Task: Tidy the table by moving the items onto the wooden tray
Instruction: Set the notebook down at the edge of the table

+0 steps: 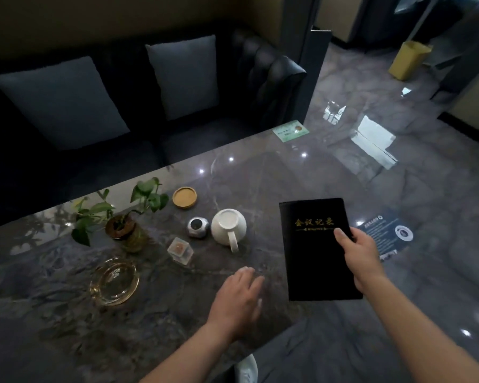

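Note:
My right hand [356, 252] grips a black notebook [313, 252] with gold lettering by its right edge, holding it above the marble table's [260, 172] near right corner. My left hand [239, 297] hovers flat and open over the table, holding nothing. On the table lie a white cup [228, 226] on its side, a small silver pot [197, 227], a round wooden coaster [185, 197], a clear plastic box [181, 250], a glass ashtray [114, 281] and a potted plant [122, 217]. No wooden tray is in view.
A dark sofa [260, 78] with two grey cushions runs along the table's far side. A green card [291, 130] lies at the far right corner. A blue sticker [387, 233] is on the glossy floor to the right. A yellow bin [408, 60] stands far back.

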Motion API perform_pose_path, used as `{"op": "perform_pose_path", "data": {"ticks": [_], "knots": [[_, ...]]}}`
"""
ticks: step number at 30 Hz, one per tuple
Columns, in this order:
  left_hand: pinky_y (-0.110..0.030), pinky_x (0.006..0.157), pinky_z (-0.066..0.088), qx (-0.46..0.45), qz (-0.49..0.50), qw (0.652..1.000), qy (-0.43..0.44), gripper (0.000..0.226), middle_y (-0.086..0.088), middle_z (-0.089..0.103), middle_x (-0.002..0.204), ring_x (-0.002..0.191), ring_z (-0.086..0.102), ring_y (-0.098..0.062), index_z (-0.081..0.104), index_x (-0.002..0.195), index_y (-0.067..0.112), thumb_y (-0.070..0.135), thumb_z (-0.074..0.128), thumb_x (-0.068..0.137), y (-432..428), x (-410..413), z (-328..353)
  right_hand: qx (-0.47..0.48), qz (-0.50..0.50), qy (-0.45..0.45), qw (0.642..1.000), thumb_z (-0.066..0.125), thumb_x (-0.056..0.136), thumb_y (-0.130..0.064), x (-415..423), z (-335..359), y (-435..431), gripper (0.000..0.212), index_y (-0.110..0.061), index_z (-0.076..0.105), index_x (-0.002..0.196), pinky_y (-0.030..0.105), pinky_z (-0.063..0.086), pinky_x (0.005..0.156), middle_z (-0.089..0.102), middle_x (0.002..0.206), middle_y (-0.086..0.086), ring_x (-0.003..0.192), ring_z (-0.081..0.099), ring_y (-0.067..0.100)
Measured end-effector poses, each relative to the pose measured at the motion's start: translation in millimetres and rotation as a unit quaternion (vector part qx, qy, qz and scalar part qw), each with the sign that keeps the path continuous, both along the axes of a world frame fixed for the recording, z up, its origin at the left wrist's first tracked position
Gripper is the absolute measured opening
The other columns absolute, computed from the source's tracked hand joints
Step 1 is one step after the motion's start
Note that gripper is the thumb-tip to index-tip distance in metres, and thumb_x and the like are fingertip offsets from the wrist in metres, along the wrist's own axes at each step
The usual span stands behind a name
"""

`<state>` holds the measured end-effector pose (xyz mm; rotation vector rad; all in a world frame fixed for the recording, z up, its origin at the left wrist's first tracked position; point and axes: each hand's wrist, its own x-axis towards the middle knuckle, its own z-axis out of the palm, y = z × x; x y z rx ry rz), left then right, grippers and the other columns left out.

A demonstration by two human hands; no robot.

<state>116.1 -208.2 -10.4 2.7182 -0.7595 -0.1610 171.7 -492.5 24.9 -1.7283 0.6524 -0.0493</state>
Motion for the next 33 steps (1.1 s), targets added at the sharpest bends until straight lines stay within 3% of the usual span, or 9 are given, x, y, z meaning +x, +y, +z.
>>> {"op": "perform_pose_path", "data": {"ticks": [5,10,13,16,18,22,25,28,33], "knots": [[-0.052,0.111,0.039,0.108,-0.008,0.994,0.009,0.055,-0.014,0.054,0.142,0.135,0.046,-0.034,0.055,0.133,0.02,0.043,0.056,0.083,-9,16,-35,-0.022,-0.032,0.037,0.999,0.06,0.096,-0.031,25,-15,-23,0.017,-0.019,0.071,0.089,0.034,0.057,0.059,0.076,0.084,0.006,0.075,0.073,0.023],[-0.059,0.115,0.015,0.101,0.049,0.993,0.036,0.065,-0.012,0.041,0.154,0.145,0.032,-0.033,0.046,0.144,0.025,0.058,0.046,0.088,-12,26,-55,-0.031,-0.047,0.06,0.997,0.059,0.097,-0.03,60,-32,-39,0.018,-0.016,0.069,0.092,0.037,0.058,0.065,0.073,0.085,0.007,0.079,0.069,0.026],[-0.058,0.114,0.015,0.091,0.05,0.994,0.043,0.067,-0.01,0.04,0.155,0.145,0.029,-0.031,0.044,0.145,0.027,0.061,0.048,0.087,-11,26,-64,-0.071,-0.032,0.074,0.994,0.058,0.096,-0.036,85,-46,-47,0.02,-0.02,0.067,0.088,0.049,0.059,0.077,0.072,0.09,0.007,0.085,0.068,0.028],[-0.059,0.114,0.02,0.07,0.05,0.996,0.034,0.068,-0.009,0.041,0.154,0.145,0.029,-0.03,0.046,0.143,0.028,0.061,0.051,0.085,-9,26,-71,-0.131,-0.003,0.081,0.988,0.059,0.092,-0.043,106,-58,-57,0.023,-0.023,0.067,0.086,0.049,0.059,0.078,0.073,0.086,0.001,0.083,0.068,0.027],[-0.059,0.114,0.021,0.062,0.056,0.996,0.028,0.067,-0.008,0.041,0.154,0.145,0.03,-0.03,0.047,0.142,0.029,0.061,0.053,0.083,-9,26,-74,-0.171,0.024,0.084,0.981,0.061,0.091,-0.044,118,-62,-64,0.022,-0.023,0.069,0.096,0.048,0.058,0.08,0.073,0.091,0.001,0.089,0.069,0.028],[-0.058,0.114,0.023,0.048,0.067,0.996,0.017,0.067,-0.006,0.041,0.154,0.145,0.031,-0.028,0.048,0.142,0.031,0.061,0.054,0.083,-9,25,-77,-0.325,0.067,0.072,0.94,0.067,0.089,-0.04,122,-66,-70,0.058,-0.013,0.05,0.138,0.046,0.044,0.097,0.06,0.129,0.013,0.119,0.054,0.035],[-0.06,0.113,0.024,0.049,0.068,0.996,0.001,0.067,-0.008,0.044,0.152,0.144,0.034,-0.03,0.051,0.14,0.029,0.06,0.056,0.081,-10,24,-79,-0.469,0.138,0.004,0.872,0.066,0.084,-0.052,91,-71,-47,0.067,-0.022,0.047,0.141,0.052,0.041,0.103,0.046,0.144,0.013,0.127,0.043,0.038],[-0.063,0.111,0.024,0.06,0.078,0.995,-0.014,0.061,-0.015,0.052,0.143,0.138,0.041,-0.034,0.059,0.13,0.021,0.053,0.057,0.078,-21,28,-77,-0.543,0.219,0.045,0.81,0.053,0.082,-0.072,65,-79,-21,0.072,-0.037,0.042,0.144,0.05,0.038,0.105,0.036,0.154,0.004,0.135,0.034,0.031],[-0.059,0.11,0.034,0.003,0.024,0.998,-0.052,0.054,-0.013,0.057,0.138,0.134,0.046,-0.032,0.058,0.13,0.02,0.044,0.057,0.081,-69,51,-66,-0.525,0.234,0.082,0.814,0.041,0.086,-0.074,68,-89,-28,0.071,-0.043,0.03,0.149,0.047,0.023,0.117,0.022,0.162,-0.001,0.145,0.017,0.024]]}}
